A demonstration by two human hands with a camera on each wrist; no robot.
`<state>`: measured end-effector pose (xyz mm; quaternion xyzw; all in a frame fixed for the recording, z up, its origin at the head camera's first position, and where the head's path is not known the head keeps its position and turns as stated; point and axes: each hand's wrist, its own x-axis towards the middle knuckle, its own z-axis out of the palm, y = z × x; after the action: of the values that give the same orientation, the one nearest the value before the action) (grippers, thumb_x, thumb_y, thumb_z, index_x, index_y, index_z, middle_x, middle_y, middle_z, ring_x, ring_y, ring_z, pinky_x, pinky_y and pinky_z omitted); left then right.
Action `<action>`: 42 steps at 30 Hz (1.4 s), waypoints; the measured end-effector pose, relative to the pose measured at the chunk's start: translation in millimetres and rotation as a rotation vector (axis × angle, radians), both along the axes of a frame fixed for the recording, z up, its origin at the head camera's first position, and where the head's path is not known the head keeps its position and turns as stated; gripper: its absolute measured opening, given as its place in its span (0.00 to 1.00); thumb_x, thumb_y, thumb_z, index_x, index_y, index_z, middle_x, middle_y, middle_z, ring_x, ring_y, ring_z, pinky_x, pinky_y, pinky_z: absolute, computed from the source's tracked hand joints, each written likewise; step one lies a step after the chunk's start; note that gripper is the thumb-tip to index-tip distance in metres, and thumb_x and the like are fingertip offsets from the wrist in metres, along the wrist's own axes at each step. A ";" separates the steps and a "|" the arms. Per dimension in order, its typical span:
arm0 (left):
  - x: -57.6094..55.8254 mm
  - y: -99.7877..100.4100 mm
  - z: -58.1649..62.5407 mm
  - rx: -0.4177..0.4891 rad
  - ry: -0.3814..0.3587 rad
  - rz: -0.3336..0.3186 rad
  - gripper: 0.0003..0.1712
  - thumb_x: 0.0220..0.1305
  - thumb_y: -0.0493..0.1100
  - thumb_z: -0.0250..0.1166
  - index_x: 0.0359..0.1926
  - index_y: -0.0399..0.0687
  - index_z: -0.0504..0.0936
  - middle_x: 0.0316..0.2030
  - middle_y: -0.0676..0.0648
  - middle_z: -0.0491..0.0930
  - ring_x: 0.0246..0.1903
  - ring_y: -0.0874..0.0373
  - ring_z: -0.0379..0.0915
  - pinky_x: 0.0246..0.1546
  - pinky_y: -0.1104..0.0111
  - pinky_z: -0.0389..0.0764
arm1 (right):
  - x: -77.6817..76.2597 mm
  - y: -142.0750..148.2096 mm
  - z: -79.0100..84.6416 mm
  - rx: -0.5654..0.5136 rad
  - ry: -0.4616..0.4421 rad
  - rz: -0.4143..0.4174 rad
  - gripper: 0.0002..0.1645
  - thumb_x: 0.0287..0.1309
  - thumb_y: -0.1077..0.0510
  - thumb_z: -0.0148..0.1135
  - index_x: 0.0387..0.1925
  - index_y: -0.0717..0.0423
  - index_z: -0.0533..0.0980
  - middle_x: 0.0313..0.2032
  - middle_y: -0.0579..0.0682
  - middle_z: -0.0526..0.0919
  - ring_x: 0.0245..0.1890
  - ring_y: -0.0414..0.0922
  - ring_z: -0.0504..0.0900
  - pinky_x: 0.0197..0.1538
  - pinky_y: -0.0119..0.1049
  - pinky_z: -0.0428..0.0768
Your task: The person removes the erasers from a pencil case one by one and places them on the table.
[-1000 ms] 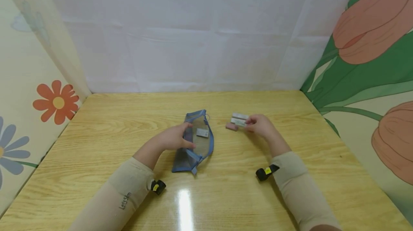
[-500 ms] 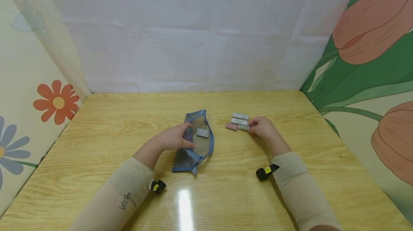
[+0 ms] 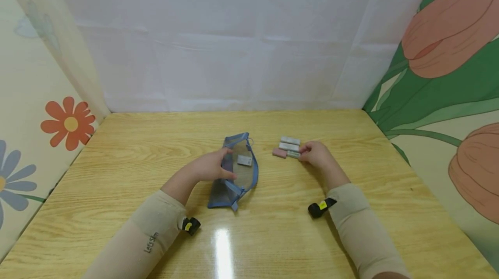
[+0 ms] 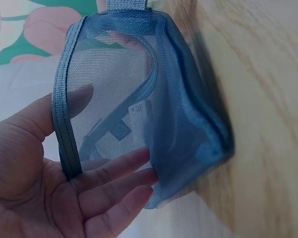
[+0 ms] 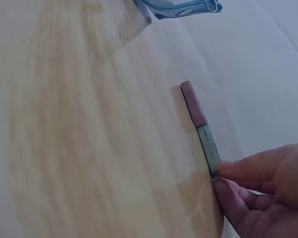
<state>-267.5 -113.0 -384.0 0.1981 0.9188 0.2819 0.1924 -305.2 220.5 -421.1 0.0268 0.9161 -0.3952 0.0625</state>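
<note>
My left hand (image 3: pixel 210 166) holds the side of a blue mesh zip pouch (image 3: pixel 255 173), which gapes open. In the left wrist view, the thumb shows through the mesh (image 4: pixel 109 74), with the other fingers on the opposite side of the band. A small white block (image 3: pixel 244 160) with dark print shows within the pouch. With thumb and fingertips, my right hand (image 3: pixel 317 155) pinches one end of a pale green eraser-like block (image 5: pixel 208 144). It lies end to end with a pink one (image 5: pixel 192 103). Two whitish blocks, a nearer (image 3: pixel 289 146) and a farther (image 3: pixel 290 140), lie just behind them.
Everything rests on a wood-grain table (image 3: pixel 156 136). Behind it hangs a white sheet (image 3: pixel 249 71); flower-print panels flank it left (image 3: pixel 23 71) and right (image 3: pixel 440 97). Black wrist cameras sit on the left (image 3: pixel 191 225) and right (image 3: pixel 321 208) sleeves.
The right hand has shifted slightly down from the white blocks, and the green block now lies in line with the pink one. The left hand and pouch have stayed still.
</note>
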 end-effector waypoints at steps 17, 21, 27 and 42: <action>-0.1 -0.2 0.1 -0.006 0.013 -0.004 0.47 0.53 0.53 0.67 0.67 0.39 0.55 0.62 0.35 0.62 0.62 0.41 0.57 0.60 0.51 0.61 | 3.7 -26.8 17.2 0.034 0.145 0.029 0.08 0.52 0.62 0.63 0.35 0.62 0.77 0.32 0.55 0.79 0.32 0.46 0.75 0.32 0.34 0.75; -0.4 0.2 0.3 -0.004 0.011 -0.005 0.47 0.53 0.53 0.67 0.67 0.39 0.55 0.62 0.35 0.62 0.62 0.41 0.57 0.59 0.51 0.61 | 7.2 -48.0 20.9 0.054 0.174 0.101 0.09 0.52 0.57 0.65 0.32 0.58 0.77 0.32 0.52 0.79 0.34 0.46 0.76 0.37 0.37 0.75; -1.6 0.3 -0.2 -0.018 0.012 -0.007 0.48 0.52 0.54 0.67 0.67 0.40 0.55 0.62 0.35 0.62 0.61 0.41 0.57 0.59 0.51 0.61 | 14.0 -81.4 20.4 0.020 0.190 0.241 0.10 0.51 0.61 0.65 0.37 0.61 0.79 0.29 0.49 0.79 0.32 0.43 0.77 0.37 0.33 0.77; -1.3 1.8 -0.2 -0.042 0.032 -0.016 0.48 0.52 0.55 0.67 0.67 0.38 0.55 0.60 0.35 0.65 0.60 0.42 0.60 0.58 0.51 0.63 | 15.0 -126.3 5.1 0.135 0.123 0.381 0.18 0.48 0.59 0.68 0.44 0.56 0.79 0.24 0.43 0.79 0.23 0.38 0.75 0.30 0.29 0.74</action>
<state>-268.8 -111.1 -384.3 0.2058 0.9260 0.2576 0.1840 -290.1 94.2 -416.1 -0.1671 0.9310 -0.3149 0.0781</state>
